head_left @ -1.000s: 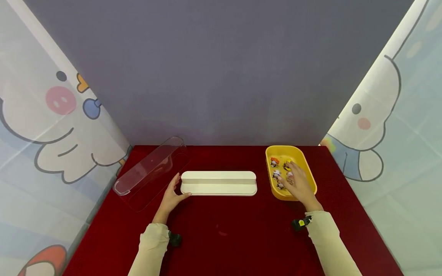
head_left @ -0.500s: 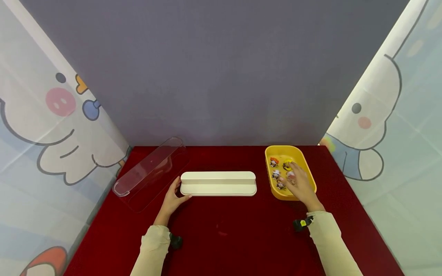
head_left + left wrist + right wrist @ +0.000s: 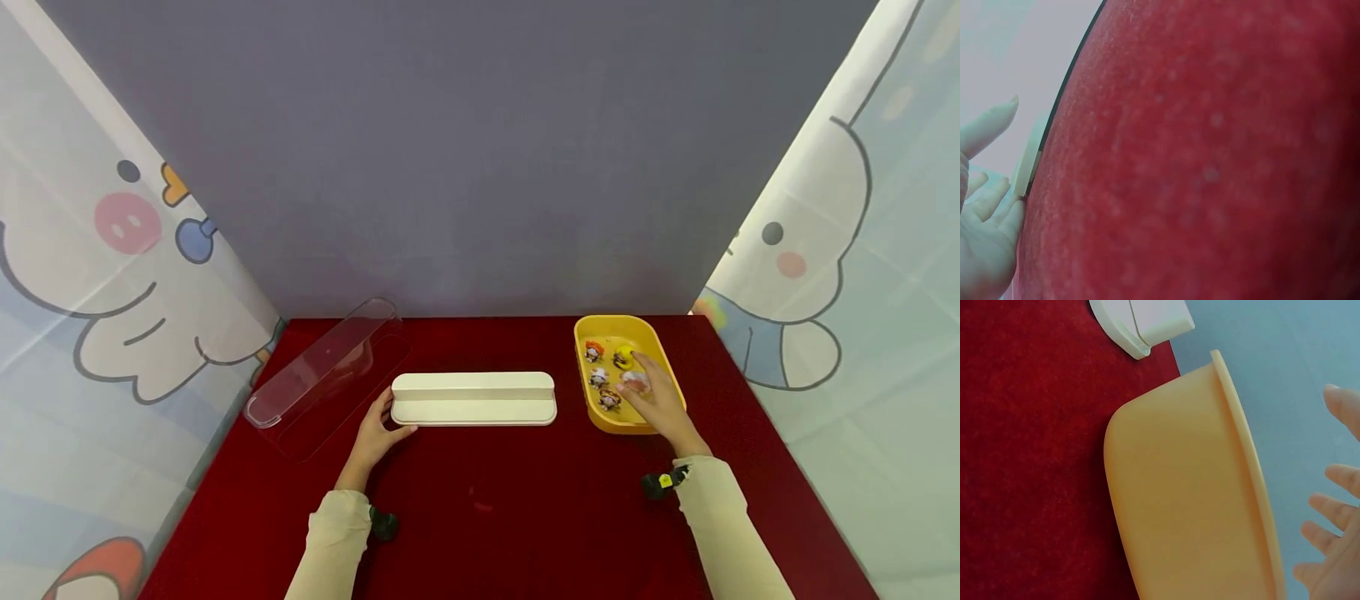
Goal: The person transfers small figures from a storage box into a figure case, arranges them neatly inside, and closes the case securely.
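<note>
A cream two-step display base [image 3: 473, 400] lies on the red cloth in the middle. At its left end is my left hand [image 3: 372, 439], thumb by the near corner and fingers along the end; the left wrist view has these fingers extended beside the base. My right hand [image 3: 663, 410] hovers over a yellow tub [image 3: 632, 429] with fingers spread, holding nothing. Inside are small figurines: an orange-topped one [image 3: 593, 351], a yellow-topped one [image 3: 623, 357], a white one [image 3: 598, 378], a brown one [image 3: 609, 400], and a pinkish one [image 3: 635, 382] partly behind my fingers.
A clear plastic cover [image 3: 326, 362] lies aslant at the left on the red cloth [image 3: 480, 517]. A grey wall [image 3: 480, 167] rises behind the table, and printed cartoon curtains [image 3: 112, 275] hang at both sides.
My right hand has drawn back slightly toward me and to the right, so more of the yellow and pinkish figurines shows. My left hand stays at the base's end.
</note>
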`<state>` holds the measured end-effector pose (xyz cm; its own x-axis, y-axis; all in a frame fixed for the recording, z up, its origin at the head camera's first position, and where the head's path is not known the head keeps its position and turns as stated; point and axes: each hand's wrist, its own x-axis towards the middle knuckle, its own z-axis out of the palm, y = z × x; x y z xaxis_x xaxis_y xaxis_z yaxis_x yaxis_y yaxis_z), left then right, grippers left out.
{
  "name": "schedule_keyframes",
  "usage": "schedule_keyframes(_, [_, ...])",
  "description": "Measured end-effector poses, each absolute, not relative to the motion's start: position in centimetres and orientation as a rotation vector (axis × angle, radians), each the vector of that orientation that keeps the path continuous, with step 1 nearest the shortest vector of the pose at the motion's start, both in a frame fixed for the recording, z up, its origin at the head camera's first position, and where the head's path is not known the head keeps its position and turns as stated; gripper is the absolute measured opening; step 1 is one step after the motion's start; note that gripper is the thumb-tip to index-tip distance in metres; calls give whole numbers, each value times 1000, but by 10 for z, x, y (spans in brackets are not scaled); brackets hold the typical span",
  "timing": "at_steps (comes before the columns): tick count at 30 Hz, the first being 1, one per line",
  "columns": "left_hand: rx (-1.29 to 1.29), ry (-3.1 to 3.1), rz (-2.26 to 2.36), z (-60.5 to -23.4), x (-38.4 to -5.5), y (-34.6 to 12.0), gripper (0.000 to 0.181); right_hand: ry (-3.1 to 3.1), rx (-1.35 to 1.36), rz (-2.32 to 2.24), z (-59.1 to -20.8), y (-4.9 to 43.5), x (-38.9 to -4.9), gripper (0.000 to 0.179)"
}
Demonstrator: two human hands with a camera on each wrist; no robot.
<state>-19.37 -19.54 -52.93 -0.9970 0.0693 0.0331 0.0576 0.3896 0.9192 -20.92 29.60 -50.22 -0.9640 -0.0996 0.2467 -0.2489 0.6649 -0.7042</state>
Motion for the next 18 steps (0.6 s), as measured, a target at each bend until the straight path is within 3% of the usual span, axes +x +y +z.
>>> schedule_keyframes(11, [95, 2567, 1765, -564, -209, -207, 95, -2687, 205, 1371, -505, 302, -210, 75])
schedule_keyframes(18, [113, 2594, 1744, -571, -212, -209, 90, -2678, 60, 1560, -502, 304, -209, 74])
